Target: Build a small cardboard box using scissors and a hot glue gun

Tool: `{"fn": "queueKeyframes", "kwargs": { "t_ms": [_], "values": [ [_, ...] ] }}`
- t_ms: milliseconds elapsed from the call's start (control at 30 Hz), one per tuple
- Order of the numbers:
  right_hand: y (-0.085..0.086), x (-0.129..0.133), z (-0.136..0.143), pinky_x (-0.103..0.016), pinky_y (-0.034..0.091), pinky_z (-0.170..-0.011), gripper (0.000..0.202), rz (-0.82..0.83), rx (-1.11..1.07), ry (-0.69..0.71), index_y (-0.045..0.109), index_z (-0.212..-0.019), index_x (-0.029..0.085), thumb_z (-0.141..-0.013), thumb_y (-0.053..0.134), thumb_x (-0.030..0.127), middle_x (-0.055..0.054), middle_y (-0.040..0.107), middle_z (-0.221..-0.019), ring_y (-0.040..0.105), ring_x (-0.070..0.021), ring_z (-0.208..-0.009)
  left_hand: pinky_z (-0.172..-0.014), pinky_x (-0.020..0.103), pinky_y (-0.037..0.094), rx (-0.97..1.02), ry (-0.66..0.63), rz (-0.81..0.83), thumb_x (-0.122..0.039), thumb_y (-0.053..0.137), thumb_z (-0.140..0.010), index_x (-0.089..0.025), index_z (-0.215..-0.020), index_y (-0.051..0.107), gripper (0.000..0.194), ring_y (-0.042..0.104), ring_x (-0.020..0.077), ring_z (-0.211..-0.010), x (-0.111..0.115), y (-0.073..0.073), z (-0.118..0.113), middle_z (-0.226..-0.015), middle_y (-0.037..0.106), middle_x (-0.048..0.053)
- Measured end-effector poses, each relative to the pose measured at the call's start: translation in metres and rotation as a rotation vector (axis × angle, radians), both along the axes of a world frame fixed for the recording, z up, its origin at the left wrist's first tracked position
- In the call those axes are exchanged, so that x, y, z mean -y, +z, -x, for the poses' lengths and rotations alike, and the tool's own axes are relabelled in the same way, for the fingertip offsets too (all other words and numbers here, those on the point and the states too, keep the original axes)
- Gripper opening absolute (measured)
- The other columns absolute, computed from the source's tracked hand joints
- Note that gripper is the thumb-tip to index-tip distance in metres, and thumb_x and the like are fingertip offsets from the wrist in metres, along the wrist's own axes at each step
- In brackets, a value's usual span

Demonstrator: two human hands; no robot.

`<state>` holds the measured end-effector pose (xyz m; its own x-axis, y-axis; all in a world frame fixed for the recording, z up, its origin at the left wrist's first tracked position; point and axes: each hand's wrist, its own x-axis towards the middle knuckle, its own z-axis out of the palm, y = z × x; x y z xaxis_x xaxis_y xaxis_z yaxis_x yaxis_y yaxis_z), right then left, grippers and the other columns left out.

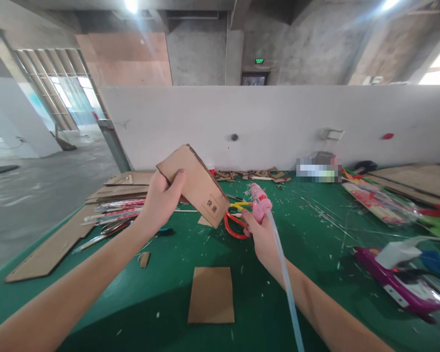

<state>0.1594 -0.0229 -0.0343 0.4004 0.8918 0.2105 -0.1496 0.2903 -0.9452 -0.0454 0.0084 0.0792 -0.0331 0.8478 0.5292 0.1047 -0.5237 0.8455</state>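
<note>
Left hand (163, 198): grasping the cardboard piece (196, 188); thumb on the near face, remaining fingers largely hidden.
Cardboard piece: raised above the table, tilted; printed characters in a frame at its lower right end; rough corrugated edge along the upper right.
Right hand (266, 239): wrapped around the grip of the pink glue gun (260, 205); trigger position cannot be told.
Glue gun: nozzle directed away from the person; located right of the cardboard piece and apart from it.
Glue stick (281, 256): translucent; runs from the gun's rear, across the view of the right forearm, to the bottom edge.
Red loops (234, 234): just left of the right hand; contact cannot be told.
Cardboard square (211, 296): flat on the green table (256, 303), between the forearms.
Left side: flat cardboard sheets (55, 244) and plastic-wrapped packs (117, 215).
Right side: purple device (399, 281).
Far edge: cardboard scraps (245, 175) along the white partition (278, 127).
</note>
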Motion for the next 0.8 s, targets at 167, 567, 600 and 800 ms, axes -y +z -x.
{"fn": "queueKeyframes", "kwargs": {
  "t_ms": [167, 567, 600, 800],
  "values": [
    [0.006, 0.002, 0.0, -0.017, 0.036, -0.04, 0.048, 0.042, -0.282, 0.098, 0.057, -0.099, 0.019, -0.061, 0.08, 0.037, 0.0, 0.063, -0.079, 0.057, -0.0109, -0.063, -0.067, 0.03, 0.06, 0.355, -0.14, 0.103, -0.032, 0.06, -0.082, -0.022, -0.108, 0.056, 0.029, 0.064, 0.0189, -0.091, -0.001, -0.003, -0.006, -0.109, 0.063, 0.005],
    [0.009, 0.001, -0.006, -0.015, 0.044, -0.043, 0.036, -0.045, -0.496, 0.169, 0.057, -0.093, 0.023, -0.068, 0.077, 0.038, 0.005, 0.066, -0.079, 0.058, -0.0067, -0.057, -0.083, 0.038, 0.059, 0.707, -0.277, 0.316, -0.031, 0.064, -0.082, -0.029, -0.118, 0.051, 0.039, 0.057, 0.0226, -0.113, 0.017, -0.034, -0.035, -0.127, 0.056, 0.004],
    [0.008, 0.0, -0.006, -0.015, 0.045, -0.043, 0.035, -0.059, -0.494, 0.168, 0.057, -0.093, 0.023, -0.068, 0.077, 0.038, 0.006, 0.066, -0.078, 0.057, -0.0061, -0.055, -0.083, 0.038, 0.059, 0.699, -0.282, 0.329, -0.032, 0.063, -0.083, -0.03, -0.12, 0.05, 0.039, 0.056, 0.0228, -0.113, 0.019, -0.035, -0.037, -0.129, 0.055, 0.003],
    [0.009, 0.001, -0.005, -0.016, 0.044, -0.04, 0.042, -0.026, -0.425, 0.1, 0.055, -0.093, 0.023, -0.063, 0.08, 0.035, 0.004, 0.068, -0.085, 0.059, -0.0074, -0.055, -0.088, 0.04, 0.056, 0.643, -0.343, 0.299, -0.032, 0.061, -0.085, -0.034, -0.126, 0.046, 0.044, 0.052, 0.0235, -0.12, 0.03, -0.038, -0.042, -0.134, 0.051, 0.002]
  ]
}}
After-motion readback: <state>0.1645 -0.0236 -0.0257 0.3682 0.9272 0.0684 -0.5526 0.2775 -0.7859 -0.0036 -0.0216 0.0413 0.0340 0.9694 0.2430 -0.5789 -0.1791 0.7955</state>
